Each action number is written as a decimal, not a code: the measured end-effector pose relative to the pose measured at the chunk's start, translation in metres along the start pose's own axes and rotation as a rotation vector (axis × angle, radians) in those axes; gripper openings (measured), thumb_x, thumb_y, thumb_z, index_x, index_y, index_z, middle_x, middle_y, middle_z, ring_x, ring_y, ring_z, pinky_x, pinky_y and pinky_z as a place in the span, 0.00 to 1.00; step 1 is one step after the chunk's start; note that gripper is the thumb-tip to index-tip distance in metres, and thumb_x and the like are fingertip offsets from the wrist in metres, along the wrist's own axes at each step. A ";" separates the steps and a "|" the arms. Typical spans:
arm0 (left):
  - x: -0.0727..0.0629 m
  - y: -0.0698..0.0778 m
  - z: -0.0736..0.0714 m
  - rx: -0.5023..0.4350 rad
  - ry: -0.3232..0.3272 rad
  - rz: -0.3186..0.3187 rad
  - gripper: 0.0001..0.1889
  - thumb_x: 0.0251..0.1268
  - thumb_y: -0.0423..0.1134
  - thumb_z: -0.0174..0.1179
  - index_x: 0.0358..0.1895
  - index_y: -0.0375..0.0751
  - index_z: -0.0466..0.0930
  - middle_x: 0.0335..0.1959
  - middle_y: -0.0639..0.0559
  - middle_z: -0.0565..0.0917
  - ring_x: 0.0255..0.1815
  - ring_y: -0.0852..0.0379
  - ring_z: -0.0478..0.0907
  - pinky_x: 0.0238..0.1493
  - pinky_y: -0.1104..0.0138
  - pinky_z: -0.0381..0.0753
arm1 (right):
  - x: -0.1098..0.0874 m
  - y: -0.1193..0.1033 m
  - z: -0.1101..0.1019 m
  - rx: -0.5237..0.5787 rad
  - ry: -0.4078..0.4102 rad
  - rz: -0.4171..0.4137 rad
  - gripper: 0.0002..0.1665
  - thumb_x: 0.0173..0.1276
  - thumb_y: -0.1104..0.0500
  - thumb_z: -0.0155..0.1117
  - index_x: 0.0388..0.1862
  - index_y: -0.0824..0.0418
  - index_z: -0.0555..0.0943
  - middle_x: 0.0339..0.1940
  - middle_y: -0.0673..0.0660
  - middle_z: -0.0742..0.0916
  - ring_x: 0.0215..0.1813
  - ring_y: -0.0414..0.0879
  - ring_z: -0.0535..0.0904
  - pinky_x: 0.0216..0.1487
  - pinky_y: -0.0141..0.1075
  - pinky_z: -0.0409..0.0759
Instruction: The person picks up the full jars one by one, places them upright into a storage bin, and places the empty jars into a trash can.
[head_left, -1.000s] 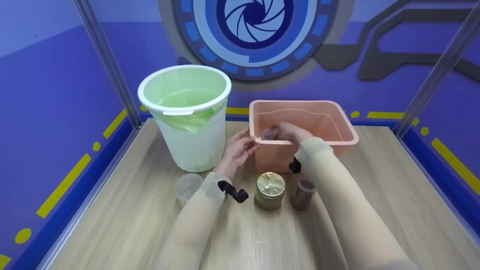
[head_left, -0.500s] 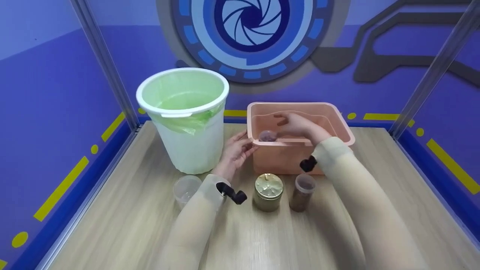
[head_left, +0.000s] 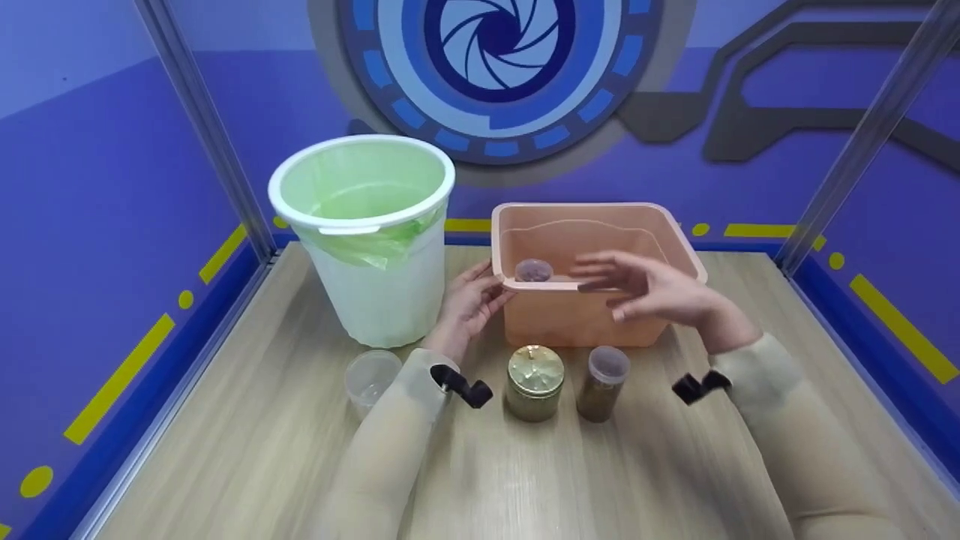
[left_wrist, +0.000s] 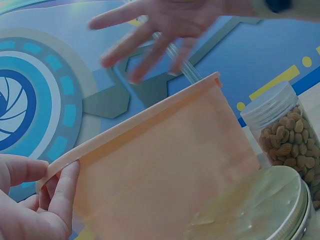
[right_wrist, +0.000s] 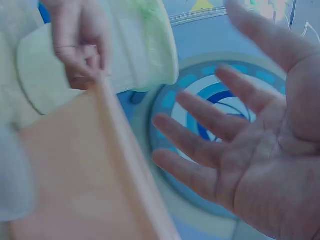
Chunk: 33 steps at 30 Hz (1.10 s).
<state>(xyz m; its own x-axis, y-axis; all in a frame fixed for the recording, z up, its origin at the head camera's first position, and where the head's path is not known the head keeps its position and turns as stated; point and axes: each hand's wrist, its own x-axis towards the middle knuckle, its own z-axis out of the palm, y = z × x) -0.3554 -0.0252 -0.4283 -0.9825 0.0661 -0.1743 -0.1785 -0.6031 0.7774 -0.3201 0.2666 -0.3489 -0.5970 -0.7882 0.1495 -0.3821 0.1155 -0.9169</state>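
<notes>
My left hand [head_left: 469, 306] pinches the near left corner of the rim of a pink plastic bin [head_left: 577, 319]; in the left wrist view, thumb and fingers close over that rim. Above the bin's front right side, my right hand [head_left: 651, 289] hangs with its fingers spread, holding nothing. A clear-lidded jar [head_left: 533, 271] shows inside the bin at the left; its lower part is hidden by the front wall. On the table in front stand a tin with a gold lid [head_left: 535, 382] and a clear jar of almonds [left_wrist: 292, 140].
A white bucket [head_left: 375, 292] with a green liner [head_left: 382, 244] stands left of the bin. Near my left forearm is a clear plastic container [head_left: 373, 379], partly covered by the sleeve. Blue-purple panels [head_left: 135, 187] enclose the wooden table [head_left: 247, 420].
My right hand has let go of the jar in the bin, risen out, and moved right and towards me, fingers spreading. The left hand stays on the rim.
</notes>
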 end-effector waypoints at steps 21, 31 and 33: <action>-0.001 -0.001 -0.001 0.009 0.014 0.007 0.28 0.70 0.19 0.53 0.74 0.32 0.69 0.66 0.32 0.76 0.40 0.53 0.81 0.40 0.67 0.92 | -0.041 0.109 0.033 0.093 -0.111 0.011 0.42 0.55 0.77 0.74 0.68 0.77 0.68 0.67 0.76 0.77 0.69 0.44 0.77 0.69 0.28 0.76; -0.001 0.001 0.000 0.003 0.007 -0.001 0.29 0.70 0.19 0.53 0.74 0.31 0.67 0.68 0.32 0.76 0.45 0.50 0.81 0.41 0.66 0.92 | -0.044 0.109 0.035 0.083 -0.054 0.058 0.34 0.56 0.75 0.74 0.63 0.71 0.74 0.63 0.74 0.82 0.63 0.42 0.81 0.64 0.31 0.81; -0.001 0.001 0.000 0.001 0.007 -0.002 0.29 0.70 0.19 0.53 0.74 0.31 0.67 0.68 0.32 0.76 0.45 0.50 0.81 0.41 0.66 0.92 | -0.044 0.105 0.034 0.074 -0.031 0.052 0.34 0.57 0.74 0.75 0.62 0.70 0.75 0.62 0.72 0.83 0.61 0.42 0.81 0.63 0.31 0.81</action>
<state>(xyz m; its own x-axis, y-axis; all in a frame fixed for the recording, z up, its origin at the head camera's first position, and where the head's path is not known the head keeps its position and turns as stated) -0.3547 -0.0257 -0.4275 -0.9818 0.0620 -0.1797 -0.1804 -0.6019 0.7779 -0.3097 0.2926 -0.4643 -0.5921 -0.8007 0.0907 -0.2972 0.1124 -0.9482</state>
